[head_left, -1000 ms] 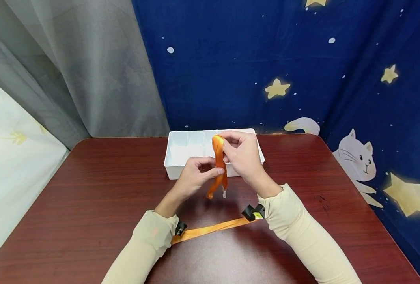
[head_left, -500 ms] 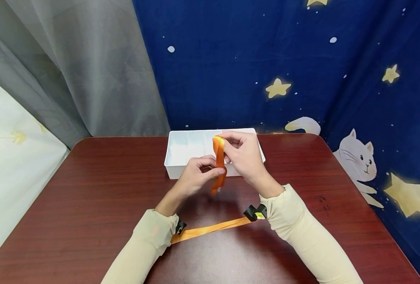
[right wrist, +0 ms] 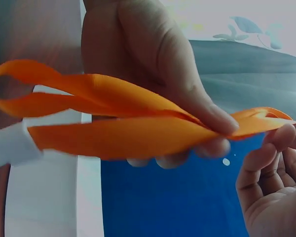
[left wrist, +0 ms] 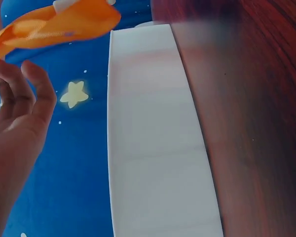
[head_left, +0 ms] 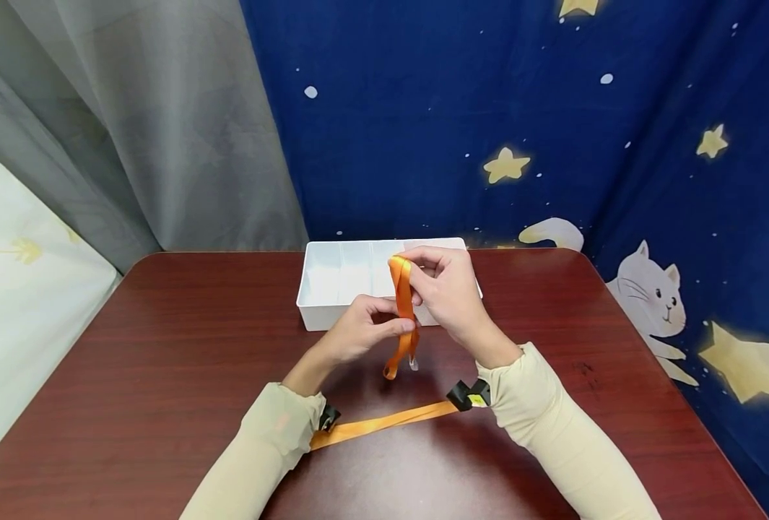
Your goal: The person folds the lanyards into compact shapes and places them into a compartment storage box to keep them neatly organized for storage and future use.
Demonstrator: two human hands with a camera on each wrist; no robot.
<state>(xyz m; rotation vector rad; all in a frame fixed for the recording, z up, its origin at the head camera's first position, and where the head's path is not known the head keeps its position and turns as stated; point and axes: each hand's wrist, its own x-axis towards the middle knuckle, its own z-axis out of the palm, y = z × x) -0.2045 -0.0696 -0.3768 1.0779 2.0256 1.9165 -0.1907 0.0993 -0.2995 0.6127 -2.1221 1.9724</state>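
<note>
An orange lanyard (head_left: 403,296) hangs folded in front of the white box, its looped tail and a white plastic clip (right wrist: 18,144) dangling at the bottom. My right hand (head_left: 445,292) pinches the folded top between thumb and fingers. Lower down, my left hand (head_left: 365,328) pinches the same lanyard at mid-length, thumb in front. In the right wrist view the left thumb (right wrist: 219,118) presses across the strands. The left wrist view catches the lanyard's loop (left wrist: 89,22) above the curled left fingers (left wrist: 42,86).
Behind the hands stands a white divided box (head_left: 322,315) on the dark red table (head_left: 196,347). A flat yellow-orange strap (head_left: 384,423) lies on the table between the wrists, both ends hidden behind the wrist cameras. A blue star-patterned curtain (head_left: 390,130) backs the table.
The lanyard's hanging ends first swung together, then parted again, the loop now to the left of the clip and slightly lower. Both hands keep their hold, sitting a little lower in view.
</note>
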